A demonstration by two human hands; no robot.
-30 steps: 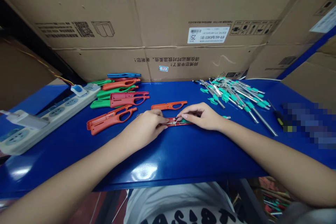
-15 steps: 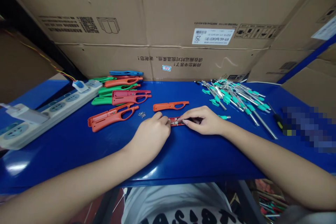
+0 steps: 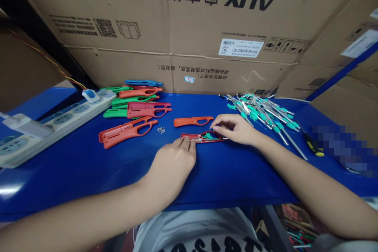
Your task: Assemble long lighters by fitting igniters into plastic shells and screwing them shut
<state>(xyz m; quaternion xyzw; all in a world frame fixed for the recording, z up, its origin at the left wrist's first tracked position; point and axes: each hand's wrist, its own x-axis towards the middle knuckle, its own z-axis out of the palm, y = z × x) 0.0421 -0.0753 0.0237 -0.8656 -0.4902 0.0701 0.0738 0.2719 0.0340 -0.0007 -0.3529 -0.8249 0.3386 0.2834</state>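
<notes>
On the blue table lies a red lighter casing half (image 3: 201, 139) with its hollow side up. It holds a green trigger part (image 3: 209, 136) and thin metal or wire pieces. My left hand (image 3: 175, 159) has its fingers over the casing's left end, holding it against the table. At the right end, the fingertips of my right hand (image 3: 236, 128) are drawn together on the casing's upper edge, near the loop. What exactly they pinch is too small to tell. Just behind lies an orange lighter casing half (image 3: 189, 122).
Red, green and blue casing halves (image 3: 130, 132) are piled on the left, with small screws (image 3: 161, 130) beside them. A white power strip (image 3: 62, 120) lies far left. Metal lighter rods with green parts (image 3: 265, 112) form a heap at right, near a screwdriver (image 3: 313, 143). Cardboard (image 3: 177, 35) stands behind.
My right hand has moved from the casing's middle to its right end, exposing the green trigger part and wires. My left hand's fingers have flattened onto the left end. The view has shifted slightly.
</notes>
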